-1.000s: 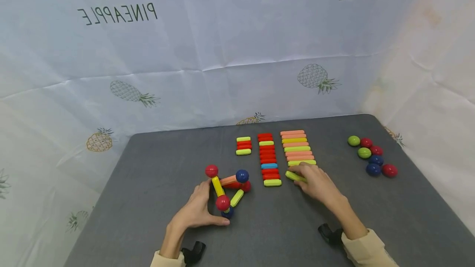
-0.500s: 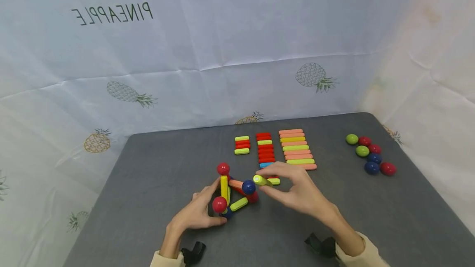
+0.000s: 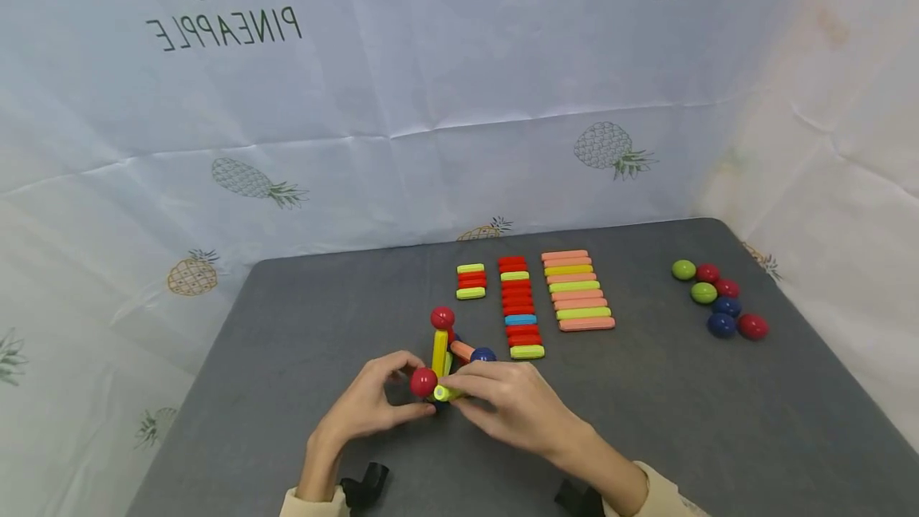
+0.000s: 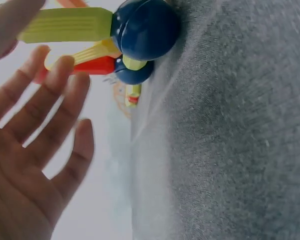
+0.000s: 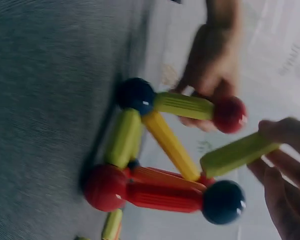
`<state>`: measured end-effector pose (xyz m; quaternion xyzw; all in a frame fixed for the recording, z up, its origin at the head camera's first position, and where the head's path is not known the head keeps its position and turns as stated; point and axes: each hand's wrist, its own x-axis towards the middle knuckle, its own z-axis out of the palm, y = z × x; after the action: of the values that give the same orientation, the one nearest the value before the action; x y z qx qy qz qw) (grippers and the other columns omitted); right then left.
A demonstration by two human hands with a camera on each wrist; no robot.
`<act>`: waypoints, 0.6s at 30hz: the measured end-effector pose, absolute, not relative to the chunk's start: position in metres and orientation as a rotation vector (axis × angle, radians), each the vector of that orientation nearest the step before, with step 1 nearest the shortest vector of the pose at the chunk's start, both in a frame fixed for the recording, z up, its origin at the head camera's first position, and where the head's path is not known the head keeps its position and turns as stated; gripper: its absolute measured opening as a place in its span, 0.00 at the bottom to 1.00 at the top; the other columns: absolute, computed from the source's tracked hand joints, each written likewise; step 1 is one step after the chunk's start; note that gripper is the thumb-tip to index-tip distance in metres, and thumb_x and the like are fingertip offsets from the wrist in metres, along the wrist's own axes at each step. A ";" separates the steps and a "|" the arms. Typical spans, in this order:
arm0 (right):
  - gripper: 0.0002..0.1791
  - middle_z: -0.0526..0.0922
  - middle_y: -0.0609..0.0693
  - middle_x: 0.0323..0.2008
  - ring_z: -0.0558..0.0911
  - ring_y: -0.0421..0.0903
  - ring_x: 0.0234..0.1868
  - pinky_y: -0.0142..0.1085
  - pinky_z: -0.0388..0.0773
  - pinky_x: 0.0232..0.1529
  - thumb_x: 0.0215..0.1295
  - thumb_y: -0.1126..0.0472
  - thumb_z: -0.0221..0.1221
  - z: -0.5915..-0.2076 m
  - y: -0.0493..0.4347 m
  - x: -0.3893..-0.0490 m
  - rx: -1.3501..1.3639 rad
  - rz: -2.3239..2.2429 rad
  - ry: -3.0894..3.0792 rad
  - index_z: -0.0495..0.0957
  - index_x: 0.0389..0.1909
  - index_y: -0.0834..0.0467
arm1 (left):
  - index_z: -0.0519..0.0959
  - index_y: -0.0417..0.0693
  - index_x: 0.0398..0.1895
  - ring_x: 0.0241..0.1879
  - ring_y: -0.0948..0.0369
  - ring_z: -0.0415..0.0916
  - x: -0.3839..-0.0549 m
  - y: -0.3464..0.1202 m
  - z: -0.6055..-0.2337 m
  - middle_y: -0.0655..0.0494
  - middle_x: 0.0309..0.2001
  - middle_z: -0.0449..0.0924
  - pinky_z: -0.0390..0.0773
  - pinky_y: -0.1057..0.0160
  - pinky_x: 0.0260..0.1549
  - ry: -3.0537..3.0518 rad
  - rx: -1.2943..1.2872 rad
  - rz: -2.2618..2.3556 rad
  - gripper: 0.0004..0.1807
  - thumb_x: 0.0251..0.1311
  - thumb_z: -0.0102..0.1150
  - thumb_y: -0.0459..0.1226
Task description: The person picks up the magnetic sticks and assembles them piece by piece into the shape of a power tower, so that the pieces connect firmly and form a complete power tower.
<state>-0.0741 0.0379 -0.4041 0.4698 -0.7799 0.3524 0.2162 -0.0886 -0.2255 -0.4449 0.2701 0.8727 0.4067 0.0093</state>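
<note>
Between the two hands stands a frame of coloured rods and balls on the table. In the right wrist view its yellow-green upright rod (image 5: 185,105) joins a blue ball (image 5: 134,96) to a red ball (image 5: 230,114) on top. A yellow rod (image 5: 172,145) slants across, and a second blue ball (image 5: 224,202) tops another corner. My right hand (image 3: 520,409) pinches a loose yellow-green rod (image 5: 237,154) close to that top red ball, with a gap between them. Around the frame's left side lies my left hand (image 3: 373,397), fingers spread and loosely bent; whether it touches is unclear.
Behind the frame, several rods lie in three groups: a short stack (image 3: 471,281), a mostly red column (image 3: 518,301) and an orange and yellow-green column (image 3: 577,294). Loose balls (image 3: 721,325) sit at the table's right. A pineapple-print cloth (image 3: 402,142) hangs behind the table (image 3: 323,309).
My right hand has picked up the yellow-green rod beside the right column and carried it left to the frame. The frame has turned slightly; my left hand has stayed beside it.
</note>
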 end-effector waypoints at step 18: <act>0.21 0.90 0.49 0.46 0.88 0.39 0.31 0.23 0.83 0.36 0.60 0.66 0.71 -0.418 0.013 -0.069 1.081 0.711 -2.585 0.84 0.56 0.58 | 0.83 0.60 0.44 0.35 0.72 0.80 -0.087 -0.222 -0.441 0.66 0.36 0.87 0.85 0.57 0.40 2.754 0.914 1.340 0.16 0.54 0.78 0.39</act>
<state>-0.0685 0.0131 -0.4179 0.3709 -0.8873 0.2441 0.1252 -0.0867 -0.2216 -0.4406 0.2857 0.8615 0.4190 -0.0272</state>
